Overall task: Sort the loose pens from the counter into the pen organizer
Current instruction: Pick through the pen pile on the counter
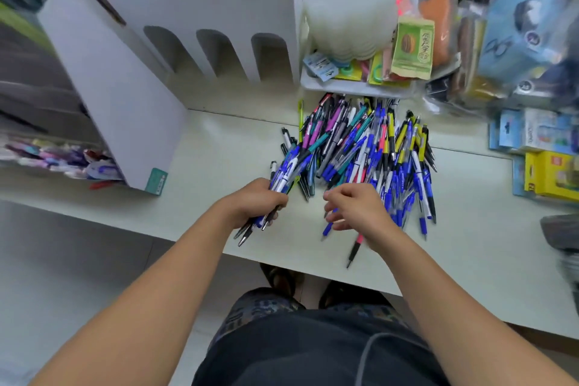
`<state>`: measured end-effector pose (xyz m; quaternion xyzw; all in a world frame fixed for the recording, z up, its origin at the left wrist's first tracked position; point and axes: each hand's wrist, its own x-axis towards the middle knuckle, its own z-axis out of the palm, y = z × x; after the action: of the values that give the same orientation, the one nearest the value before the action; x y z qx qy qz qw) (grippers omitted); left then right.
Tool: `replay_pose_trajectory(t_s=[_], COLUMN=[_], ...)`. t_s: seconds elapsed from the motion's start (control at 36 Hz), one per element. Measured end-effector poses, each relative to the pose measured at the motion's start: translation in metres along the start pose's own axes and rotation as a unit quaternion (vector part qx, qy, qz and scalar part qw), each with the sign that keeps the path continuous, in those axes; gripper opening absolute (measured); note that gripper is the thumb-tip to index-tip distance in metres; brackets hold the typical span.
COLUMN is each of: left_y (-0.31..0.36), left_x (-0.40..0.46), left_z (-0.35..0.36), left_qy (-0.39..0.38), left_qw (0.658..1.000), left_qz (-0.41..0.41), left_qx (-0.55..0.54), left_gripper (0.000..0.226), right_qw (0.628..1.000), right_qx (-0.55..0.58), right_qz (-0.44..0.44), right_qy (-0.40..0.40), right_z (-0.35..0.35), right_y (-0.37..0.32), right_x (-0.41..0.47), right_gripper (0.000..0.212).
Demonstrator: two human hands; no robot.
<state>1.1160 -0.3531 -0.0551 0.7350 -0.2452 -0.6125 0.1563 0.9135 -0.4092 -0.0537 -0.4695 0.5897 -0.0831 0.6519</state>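
The pen organizer [175, 41], a white unit with three arched slots, stands at the tabletop's [219, 150] rear left. The loose pens [369, 153] lie heaped to its right. The left hand [257, 204] grips a thick bundle [282, 175]; overfilling risks pens slipping out. The right hand [357, 210] pinches one blue pen [329, 227]. A pink-and-black pen [354, 249] near the edge may roll off.

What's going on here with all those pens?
A person is sorting a big pile of pens on a pale counter. The left hand grips a bundle of mostly blue pens, while the right hand reaches into the near edge of the pile, fingers curled around a pen or two. The white organizer stands behind, its arched slots showing no pens.
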Motion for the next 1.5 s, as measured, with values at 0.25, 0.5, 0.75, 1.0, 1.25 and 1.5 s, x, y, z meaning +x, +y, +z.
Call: replay_pose_trajectory(t_s=[0.25, 0.5, 0.75, 1.0, 1.25, 1.5], left_y=[0.007, 0.014, 0.023, 0.043, 0.048, 0.040], left_x=[-0.020, -0.022, -0.010, 0.007, 0.006, -0.004], left_z=[-0.028, -0.049, -0.051, -0.030, -0.024, -0.030], left_qy=[-0.090, -0.154, -0.177, -0.143, -0.181, -0.177], left_qw=[0.991, 0.981, 0.979, 0.981, 0.980, 0.981], left_qz=[-0.032, 0.027, 0.091, 0.108, 0.082, 0.054], left_qx=[-0.096, -0.114, -0.053, -0.078, -0.023, -0.062], left_gripper=[0.026, 0.019, 0.017, 0.015, 0.016, 0.019], right_qw=[0.999, 0.998, 0.985, 0.982, 0.979, 0.972], right_qx=[-0.030, 0.015, 0.087, -0.018, -0.009, -0.100], right_qz=[-0.005, 0.047, -0.134, -0.139, -0.190, -0.202], right_qy=[-0.016, -0.035, 0.059, 0.128, 0.070, 0.068], right_z=[0.024, 0.036, 0.044, 0.049, 0.038, 0.041], right_y=[-0.046, -0.061, -0.097, -0.084, -0.085, -0.080], right_x=[0.015, 0.021, 0.032, 0.035, 0.027, 0.024], right_gripper=[0.022, 0.052, 0.041, 0.024, 0.039, 0.029])
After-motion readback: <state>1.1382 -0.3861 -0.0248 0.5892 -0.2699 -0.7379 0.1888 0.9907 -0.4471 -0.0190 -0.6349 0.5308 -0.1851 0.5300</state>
